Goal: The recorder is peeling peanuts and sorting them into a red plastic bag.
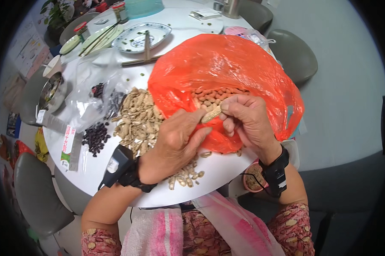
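An unshelled peanut (pixel 212 114) is pinched at its right end between the thumb and fingers of my right hand (pixel 248 118). My left hand (pixel 179 137) is at the peanut's other end, thumb and forefinger apart; whether they touch it I cannot tell. Just beyond my hands lies a red plastic bag (pixel 221 60), its mouth towards me, with many peanuts in their shells (pixel 208 96) inside. To the left is a heap of empty peanut shells (pixel 138 118). A smaller scatter of peanut pieces (pixel 186 176) lies below my left hand, partly hidden by it.
Dark purple kernels (pixel 96 137) lie left of the shells, near a clear plastic bag (pixel 90 86) and a long narrow carton (pixel 69 147). Behind are a patterned plate (pixel 141 36) and chopsticks (pixel 146 48). A metal bowl (pixel 53 92) stands at the left edge; a pink bin (pixel 255 177) is below the table.
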Tool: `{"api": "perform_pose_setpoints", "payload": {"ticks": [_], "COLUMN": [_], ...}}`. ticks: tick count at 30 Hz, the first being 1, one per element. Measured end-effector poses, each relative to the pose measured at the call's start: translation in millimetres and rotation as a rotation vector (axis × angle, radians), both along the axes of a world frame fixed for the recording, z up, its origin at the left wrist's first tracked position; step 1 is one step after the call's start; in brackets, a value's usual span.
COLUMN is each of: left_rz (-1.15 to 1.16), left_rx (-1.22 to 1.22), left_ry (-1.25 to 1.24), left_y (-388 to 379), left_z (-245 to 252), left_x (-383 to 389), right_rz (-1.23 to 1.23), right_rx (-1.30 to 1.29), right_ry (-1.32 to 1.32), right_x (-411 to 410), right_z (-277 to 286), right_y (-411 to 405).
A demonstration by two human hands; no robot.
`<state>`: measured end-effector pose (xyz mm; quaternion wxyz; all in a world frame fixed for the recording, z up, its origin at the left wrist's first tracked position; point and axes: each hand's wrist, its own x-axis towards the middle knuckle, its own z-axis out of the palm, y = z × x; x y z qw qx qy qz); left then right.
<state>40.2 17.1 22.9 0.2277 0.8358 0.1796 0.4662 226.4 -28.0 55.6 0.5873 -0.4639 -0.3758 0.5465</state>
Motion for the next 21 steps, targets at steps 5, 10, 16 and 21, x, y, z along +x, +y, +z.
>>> {"api": "perform_pose_setpoints", "payload": {"ticks": [5, 10, 16, 21], "left_rz": [-0.123, -0.278, -0.074, 0.045], "left_rx": [-0.985, -1.204, -0.943, -0.741], "left_ry": [-0.231, -0.489, -0.489, -0.393], "left_y": [-15.3, -18.3, -20.5, -17.3], "left_z": [13.7, -3.8, -16.5, -19.1], "left_x": [-27.1, -48.0, -51.4, -54.2], "right_rz": [0.131, 0.255, 0.237, 0.036], "right_rx": [0.005, 0.005, 0.085, 0.308], "right_ry": [0.306, 0.263, 0.072, -0.271], "right_x": [-29.3, -69.3, -100.8, -117.1], "right_z": [-7.9, -5.5, -10.5, -27.2], "right_y": [10.0, 12.3, 19.2, 27.4]}}
